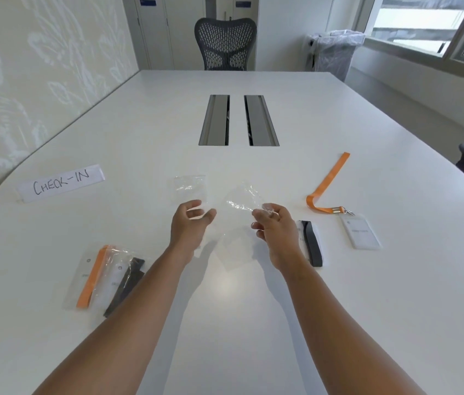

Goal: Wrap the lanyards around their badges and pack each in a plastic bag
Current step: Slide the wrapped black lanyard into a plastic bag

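Overhead, a clear, crinkled plastic bag [240, 199], glossy and see-through.

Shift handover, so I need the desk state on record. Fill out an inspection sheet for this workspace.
Surface: white table, two cable hatches in the middle.
Job's things: two bagged badges near left; black-wrapped badge, unbagged, by the right hand; orange lanyard lying unwound, clipped to its badge; spare bag flat on the table.
Clutter: CHECK-IN sign at left.
Grippers: right hand pinches a clear bag; left hand open, holding nothing.
Cables: nothing seen clearly; hatch interiors are dark.
Surroundings: mesh chair at far end, lined bin, windows at right.
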The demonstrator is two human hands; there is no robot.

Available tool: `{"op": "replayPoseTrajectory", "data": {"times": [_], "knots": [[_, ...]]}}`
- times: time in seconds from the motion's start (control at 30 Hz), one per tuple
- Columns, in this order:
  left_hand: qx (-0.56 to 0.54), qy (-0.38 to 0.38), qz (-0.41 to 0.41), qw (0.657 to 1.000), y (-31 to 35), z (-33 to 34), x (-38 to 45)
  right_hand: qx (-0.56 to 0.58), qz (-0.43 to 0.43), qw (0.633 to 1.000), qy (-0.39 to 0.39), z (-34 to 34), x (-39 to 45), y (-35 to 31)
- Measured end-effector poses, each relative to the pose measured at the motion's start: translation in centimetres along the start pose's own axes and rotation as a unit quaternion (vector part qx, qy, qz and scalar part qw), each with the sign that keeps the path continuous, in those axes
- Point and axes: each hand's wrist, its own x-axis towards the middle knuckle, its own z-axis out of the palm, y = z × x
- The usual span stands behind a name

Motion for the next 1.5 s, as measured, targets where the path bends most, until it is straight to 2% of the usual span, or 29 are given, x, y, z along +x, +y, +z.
{"op": "replayPoseTrajectory", "data": {"times": [0.07,0.1,0.23,0.33,0.43,0.67,0.8,1.17,1.33,1.5], "knots": [[0.006,0.088,-0.011,0.996,-0.4,0.8,-1.5,-0.003,-0.014,1.0,0.015,0.0,-0.9,0.5],[0.003,0.099,-0.007,0.995,-0.7,1.1,-2.3,0.0,-0.021,1.0,0.022,-0.1,-1.4,0.8],[0.009,-0.008,0.029,0.999,-2.1,2.6,-5.4,-0.008,-0.037,0.999,0.033,0.0,-3.6,2.5],[-0.007,-0.071,0.049,0.996,-2.6,3.4,-7.0,-0.1,-0.074,0.992,0.033,-0.3,-4.8,3.7],[-0.032,-0.098,0.059,0.993,-2.9,4.0,-8.0,-0.163,-0.109,0.98,0.025,-0.6,-5.6,4.2],[-0.046,-0.082,0.105,0.99,-4.3,3.5,-8.9,-0.247,-0.178,0.952,-0.017,-0.9,-6.2,5.7],[-0.05,-0.1,0.112,0.987,-4.7,2.9,-8.8,-0.247,-0.186,0.951,-0.016,-0.8,-6.5,6.0],[-0.043,-0.089,0.148,0.984,-5.0,2.7,-9.4,-0.249,-0.291,0.924,0.003,-1.2,-6.7,6.1],[-0.028,-0.092,0.141,0.985,-4.9,2.8,-9.5,-0.218,-0.277,0.935,-0.023,-1.2,-7.1,5.6],[-0.014,-0.125,0.151,0.98,-4.9,3.1,-9.8,-0.217,-0.244,0.945,-0.008,-1.2,-6.7,6.0]]}}
